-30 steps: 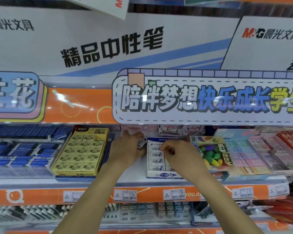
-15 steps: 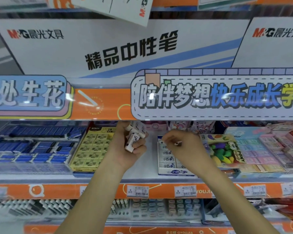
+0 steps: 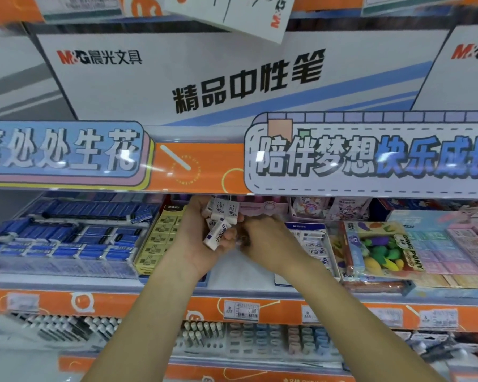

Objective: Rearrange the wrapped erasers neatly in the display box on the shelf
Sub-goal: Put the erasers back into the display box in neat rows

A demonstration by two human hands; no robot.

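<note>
My left hand (image 3: pixel 196 238) is raised in front of the shelf, palm up, and holds several white wrapped erasers (image 3: pixel 218 230) with blue print. My right hand (image 3: pixel 268 241) is right beside it, its fingertips touching the erasers in my left palm; whether it grips one is hidden. The white and blue display box (image 3: pixel 315 244) stands on the shelf just right of my right hand, with rows of the same erasers inside. My right wrist covers the box's left part.
A yellow box of erasers (image 3: pixel 158 241) stands left of my left hand, blue erasers (image 3: pixel 66 238) beyond it. A fruit-eraser pack (image 3: pixel 378 249) and pastel erasers (image 3: pixel 453 244) lie to the right. A hanging sign (image 3: pixel 370 158) overhangs the shelf. Price tags (image 3: pixel 242 310) line the orange shelf edge.
My left hand lifted off the shelf with a handful of erasers and turned palm up. My right hand left the display box and moved left to meet it. The view shifted left.
</note>
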